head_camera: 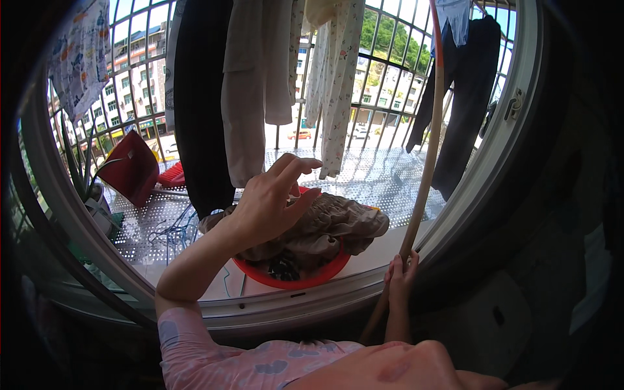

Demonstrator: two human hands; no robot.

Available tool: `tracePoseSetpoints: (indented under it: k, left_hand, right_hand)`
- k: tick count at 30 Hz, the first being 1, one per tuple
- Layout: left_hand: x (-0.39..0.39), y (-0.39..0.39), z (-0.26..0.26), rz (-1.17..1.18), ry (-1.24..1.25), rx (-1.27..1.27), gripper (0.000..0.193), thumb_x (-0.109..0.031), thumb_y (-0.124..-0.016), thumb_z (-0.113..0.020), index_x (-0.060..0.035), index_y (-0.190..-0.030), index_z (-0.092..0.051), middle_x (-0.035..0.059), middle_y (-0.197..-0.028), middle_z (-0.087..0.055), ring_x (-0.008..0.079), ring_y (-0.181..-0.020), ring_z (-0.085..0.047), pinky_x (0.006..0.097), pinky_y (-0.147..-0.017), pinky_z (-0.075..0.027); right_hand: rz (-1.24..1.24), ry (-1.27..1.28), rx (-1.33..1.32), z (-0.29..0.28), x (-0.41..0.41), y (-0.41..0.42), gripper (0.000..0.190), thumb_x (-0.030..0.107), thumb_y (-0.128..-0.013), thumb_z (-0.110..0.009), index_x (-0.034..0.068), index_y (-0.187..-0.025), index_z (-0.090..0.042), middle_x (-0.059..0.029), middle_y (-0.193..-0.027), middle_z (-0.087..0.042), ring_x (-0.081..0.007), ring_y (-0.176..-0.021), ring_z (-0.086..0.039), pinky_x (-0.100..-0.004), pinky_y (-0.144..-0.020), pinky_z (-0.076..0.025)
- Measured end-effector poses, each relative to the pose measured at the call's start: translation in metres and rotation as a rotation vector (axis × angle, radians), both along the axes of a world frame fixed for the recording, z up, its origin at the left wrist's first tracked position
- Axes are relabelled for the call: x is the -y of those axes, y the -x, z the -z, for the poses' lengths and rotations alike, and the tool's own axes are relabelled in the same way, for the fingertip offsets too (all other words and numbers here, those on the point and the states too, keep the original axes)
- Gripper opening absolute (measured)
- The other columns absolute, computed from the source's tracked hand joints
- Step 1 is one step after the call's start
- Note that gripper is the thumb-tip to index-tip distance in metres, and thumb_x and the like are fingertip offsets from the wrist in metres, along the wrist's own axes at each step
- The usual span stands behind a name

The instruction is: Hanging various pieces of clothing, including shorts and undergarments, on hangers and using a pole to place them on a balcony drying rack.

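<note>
My left hand [274, 202] is raised over a red plastic basin [292, 282], fingers bent and apart, with nothing in it that I can see. Crumpled brown-grey garments [336, 219] heap above the basin's rim, and a dark patterned cloth [283, 268] shows at its near side. At the right, my right hand [402, 273] is closed around a long wooden pole [423, 195]. The pole rises steeply past the window opening. Its orange upper end [437, 44] runs out of the top of the view.
Black trousers [202, 107], light grey trousers [243, 97], floral trousers [341, 92] and dark trousers [468, 87] hang before window bars [380, 63]. On the perforated metal floor [312, 168] lie wire hangers [178, 231], near a red dustpan [131, 168] and a potted plant [95, 207]. A window frame [302, 304] crosses in front.
</note>
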State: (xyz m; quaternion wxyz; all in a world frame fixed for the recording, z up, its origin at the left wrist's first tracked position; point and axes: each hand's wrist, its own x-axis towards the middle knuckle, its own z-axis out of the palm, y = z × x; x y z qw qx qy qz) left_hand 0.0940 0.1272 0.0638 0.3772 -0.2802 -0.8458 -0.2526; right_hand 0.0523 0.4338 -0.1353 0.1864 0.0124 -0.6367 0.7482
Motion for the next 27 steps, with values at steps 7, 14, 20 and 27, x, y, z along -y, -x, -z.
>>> tracePoseSetpoints:
  k: [7, 14, 20, 27]
  left_hand:
    - [0.005, -0.008, 0.002, -0.014, -0.046, 0.04, 0.036, -0.011, -0.086, -0.066, -0.0073, -0.12, -0.056, 0.0097, -0.1, -0.059, 0.0159, -0.069, -0.063, 0.0298, -0.06, -0.053]
    - [0.008, -0.012, 0.002, -0.024, -0.067, 0.059, 0.035, -0.007, -0.086, -0.066, -0.0066, -0.12, -0.057, 0.0093, -0.098, -0.06, 0.0113, -0.073, -0.065, 0.0242, -0.052, -0.055]
    - [0.013, -0.012, 0.004, -0.044, -0.051, 0.05, 0.034, -0.011, -0.087, -0.065, -0.0079, -0.12, -0.056, 0.0102, -0.1, -0.06, 0.0154, -0.073, -0.066, 0.0284, -0.059, -0.054]
    - [0.017, -0.011, 0.005, -0.055, -0.047, 0.095, 0.033, -0.017, -0.089, -0.063, -0.0103, -0.12, -0.055, 0.0108, -0.102, -0.059, 0.0204, -0.074, -0.066, 0.0344, -0.063, -0.052]
  right_hand:
    - [0.046, 0.057, -0.053, -0.022, 0.013, 0.017, 0.027, 0.018, -0.097, -0.052, 0.01, -0.121, -0.042, -0.0021, -0.071, -0.047, -0.0074, -0.045, -0.042, -0.022, -0.04, -0.035]
    - [0.046, 0.086, -0.119, -0.049, 0.018, 0.039, 0.028, 0.013, -0.097, -0.051, 0.006, -0.121, -0.04, -0.0027, -0.068, -0.048, -0.0072, -0.044, -0.041, -0.0226, -0.038, -0.034]
    - [0.071, 0.067, -0.098, -0.044, 0.015, 0.032, 0.028, 0.015, -0.097, -0.051, 0.006, -0.12, -0.04, -0.002, -0.067, -0.047, -0.0067, -0.043, -0.041, -0.0221, -0.038, -0.034]
    - [-0.001, 0.002, 0.014, -0.015, 0.006, -0.009, 0.026, 0.019, -0.097, -0.052, 0.009, -0.119, -0.042, -0.0017, -0.068, -0.047, -0.0069, -0.044, -0.041, -0.0222, -0.039, -0.035]
